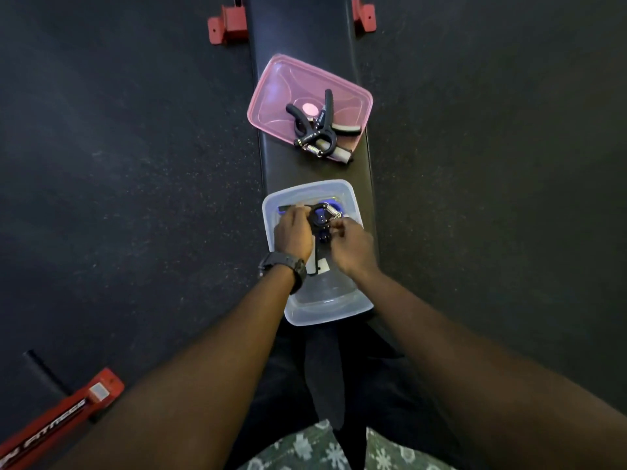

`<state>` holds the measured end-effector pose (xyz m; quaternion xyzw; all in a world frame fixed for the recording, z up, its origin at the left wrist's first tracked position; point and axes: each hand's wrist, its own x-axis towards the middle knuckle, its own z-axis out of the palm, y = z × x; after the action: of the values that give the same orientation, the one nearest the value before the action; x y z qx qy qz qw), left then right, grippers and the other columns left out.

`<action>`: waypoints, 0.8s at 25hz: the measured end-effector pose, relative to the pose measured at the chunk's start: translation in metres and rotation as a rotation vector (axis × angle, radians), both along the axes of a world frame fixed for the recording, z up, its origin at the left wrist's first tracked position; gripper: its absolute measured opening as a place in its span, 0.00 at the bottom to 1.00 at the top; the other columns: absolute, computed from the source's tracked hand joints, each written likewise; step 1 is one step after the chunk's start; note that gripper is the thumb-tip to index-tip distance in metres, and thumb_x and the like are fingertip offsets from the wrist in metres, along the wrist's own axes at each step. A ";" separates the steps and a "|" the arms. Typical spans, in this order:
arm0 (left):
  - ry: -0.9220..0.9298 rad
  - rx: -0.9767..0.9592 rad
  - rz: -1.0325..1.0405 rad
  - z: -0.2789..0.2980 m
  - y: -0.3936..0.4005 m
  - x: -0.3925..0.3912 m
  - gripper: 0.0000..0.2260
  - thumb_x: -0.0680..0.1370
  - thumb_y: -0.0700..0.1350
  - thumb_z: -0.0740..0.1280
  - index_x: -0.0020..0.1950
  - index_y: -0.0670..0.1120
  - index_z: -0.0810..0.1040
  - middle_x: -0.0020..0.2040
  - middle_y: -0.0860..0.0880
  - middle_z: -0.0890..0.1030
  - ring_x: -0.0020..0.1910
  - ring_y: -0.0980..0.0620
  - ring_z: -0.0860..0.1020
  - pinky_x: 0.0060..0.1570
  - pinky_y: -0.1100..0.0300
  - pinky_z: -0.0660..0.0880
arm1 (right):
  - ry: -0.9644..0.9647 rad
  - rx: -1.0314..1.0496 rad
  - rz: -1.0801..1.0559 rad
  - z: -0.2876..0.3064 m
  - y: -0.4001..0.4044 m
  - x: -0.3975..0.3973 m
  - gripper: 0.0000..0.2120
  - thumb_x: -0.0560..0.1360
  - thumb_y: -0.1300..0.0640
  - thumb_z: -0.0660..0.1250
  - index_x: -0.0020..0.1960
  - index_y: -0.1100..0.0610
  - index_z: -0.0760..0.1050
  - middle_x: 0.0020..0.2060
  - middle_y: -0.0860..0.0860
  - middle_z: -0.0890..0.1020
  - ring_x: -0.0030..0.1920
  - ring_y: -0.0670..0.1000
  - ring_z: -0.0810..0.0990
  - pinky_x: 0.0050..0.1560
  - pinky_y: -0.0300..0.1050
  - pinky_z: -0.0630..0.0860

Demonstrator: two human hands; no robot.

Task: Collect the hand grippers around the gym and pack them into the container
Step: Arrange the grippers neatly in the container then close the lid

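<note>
A clear plastic container (325, 310) stands on the near part of a black bench (298, 25). Over it, my left hand (293, 232) and my right hand (353, 245) both grip a black hand gripper (320, 220) with a steel spring. A blue piece, partly hidden by my hands, lies under it inside the container. Farther along the bench lies a pink lid (281, 83), upside down. On the lid's near right corner rest two black hand grippers (319, 127) with grey foam handles, overlapping each other.
Dark rubber gym floor (118, 164) lies on both sides of the narrow bench. Red bench feet (227, 23) show at the far end. A red metal frame piece (68, 415) lies at the lower left. My legs straddle the bench below the container.
</note>
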<state>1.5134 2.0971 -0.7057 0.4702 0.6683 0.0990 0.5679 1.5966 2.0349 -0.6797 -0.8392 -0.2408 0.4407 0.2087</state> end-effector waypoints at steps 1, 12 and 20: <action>0.079 0.040 -0.094 -0.006 0.002 -0.003 0.14 0.78 0.45 0.57 0.54 0.45 0.82 0.57 0.41 0.83 0.58 0.40 0.78 0.61 0.48 0.73 | -0.013 -0.039 0.008 -0.004 -0.004 -0.001 0.14 0.79 0.65 0.58 0.62 0.61 0.77 0.57 0.60 0.82 0.59 0.62 0.78 0.52 0.44 0.70; 0.540 0.380 -1.076 -0.054 0.032 -0.004 0.22 0.72 0.38 0.66 0.66 0.40 0.69 0.66 0.39 0.73 0.67 0.39 0.70 0.64 0.48 0.66 | -0.207 -0.297 0.288 -0.075 -0.016 -0.017 0.23 0.76 0.64 0.64 0.69 0.67 0.64 0.62 0.63 0.77 0.62 0.62 0.78 0.61 0.51 0.73; 0.706 0.402 -1.122 -0.059 0.034 -0.004 0.15 0.80 0.38 0.58 0.67 0.38 0.67 0.64 0.35 0.73 0.62 0.33 0.74 0.57 0.43 0.72 | -0.480 -0.363 0.619 -0.067 -0.006 -0.018 0.19 0.83 0.62 0.53 0.71 0.69 0.64 0.62 0.59 0.77 0.60 0.59 0.81 0.54 0.50 0.77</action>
<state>1.5098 2.1310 -0.7650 0.8449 0.4376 -0.2470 0.1836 1.5785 2.0293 -0.7463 -0.8292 -0.4416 0.3099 -0.1462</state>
